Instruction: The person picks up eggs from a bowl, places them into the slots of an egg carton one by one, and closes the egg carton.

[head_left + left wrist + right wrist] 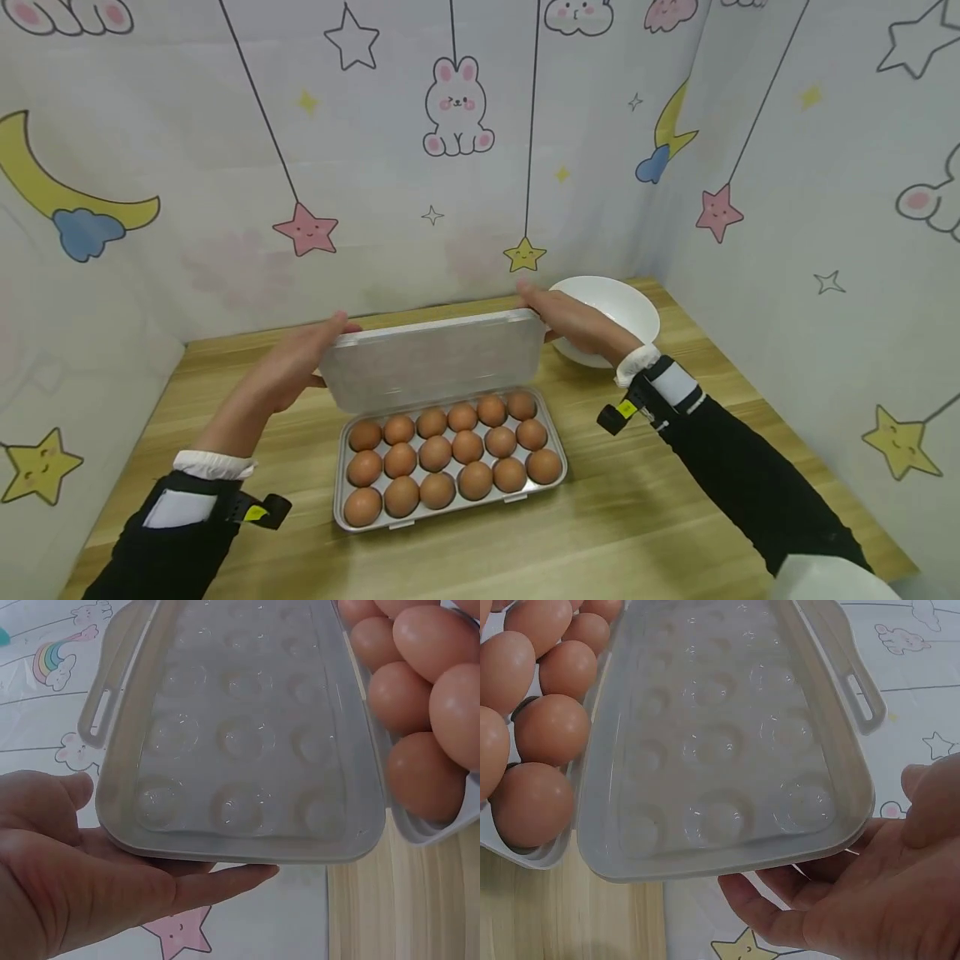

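Both hands hold the translucent grey plastic lid [433,360] of the egg box, one at each end, so the lid stands raised between them. Left hand [300,367] cups the lid's left end — in the left wrist view its fingers [225,881] lie stretched under the lid's edge and the thumb rises beside the outer wall, so the lid [240,735] rests in the grip rather than being clenched. Right hand [573,321] does the same at the right end; the right wrist view shows its fingers [772,907] under the lid [720,742] and the thumb up by the edge. The lid tilts up and back from the rear edge of the clear plastic egg tray [450,510], apparently joined to it there, with its dimpled inner face turned toward the person. Below and in front of the hands, the tray sits flat on the light wooden worktop [645,517], filled with brown eggs [435,454] in three rows. A round white bowl [615,304] stands on the worktop just behind the right hand, near the back corner. Pale cloth walls printed with stars, moons and rabbits [457,108] enclose the worktop on three sides.
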`<control>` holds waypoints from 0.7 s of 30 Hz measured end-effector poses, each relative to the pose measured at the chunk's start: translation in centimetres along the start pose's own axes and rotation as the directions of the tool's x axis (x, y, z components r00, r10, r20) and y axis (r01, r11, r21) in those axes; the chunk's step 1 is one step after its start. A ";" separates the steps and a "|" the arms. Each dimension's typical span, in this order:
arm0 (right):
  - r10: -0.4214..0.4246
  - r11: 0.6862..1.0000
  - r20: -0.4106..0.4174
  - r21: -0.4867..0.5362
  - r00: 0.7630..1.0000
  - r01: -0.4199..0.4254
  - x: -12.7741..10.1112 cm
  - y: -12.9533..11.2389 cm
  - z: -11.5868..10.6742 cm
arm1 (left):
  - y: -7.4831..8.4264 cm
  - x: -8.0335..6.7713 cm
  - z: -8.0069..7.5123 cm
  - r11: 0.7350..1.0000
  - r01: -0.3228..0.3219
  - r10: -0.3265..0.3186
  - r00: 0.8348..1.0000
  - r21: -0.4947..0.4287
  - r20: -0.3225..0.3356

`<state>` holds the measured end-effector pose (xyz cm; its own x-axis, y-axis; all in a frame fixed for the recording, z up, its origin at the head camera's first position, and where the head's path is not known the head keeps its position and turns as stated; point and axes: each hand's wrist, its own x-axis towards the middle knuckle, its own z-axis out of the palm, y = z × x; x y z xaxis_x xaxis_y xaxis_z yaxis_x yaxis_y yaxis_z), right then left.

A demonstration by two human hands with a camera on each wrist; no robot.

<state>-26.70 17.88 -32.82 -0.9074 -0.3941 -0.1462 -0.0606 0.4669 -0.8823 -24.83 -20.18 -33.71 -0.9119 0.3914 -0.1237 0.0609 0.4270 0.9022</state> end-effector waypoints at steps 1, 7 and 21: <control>-0.006 1.000 0.020 -0.012 1.000 0.006 -0.2 -0.1 0.1 | 0.2 -0.3 0.1 1.000 -0.002 0.002 1.000 0.015 0.008; -0.020 0.986 0.057 -0.163 0.998 0.029 -2.0 -0.4 0.8 | 0.9 -2.2 0.9 0.993 -0.026 0.020 0.998 0.119 0.055; -0.092 0.915 0.183 -0.371 0.979 0.155 -5.9 0.6 3.0 | -0.1 -5.2 3.9 0.917 -0.146 0.123 0.989 0.370 0.087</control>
<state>-20.18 18.08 -33.79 -0.8066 -0.5732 -0.1440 -0.3507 0.6603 -0.6641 -18.49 -19.09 -34.76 -0.8588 0.5102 -0.0475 0.3397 0.6363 0.6926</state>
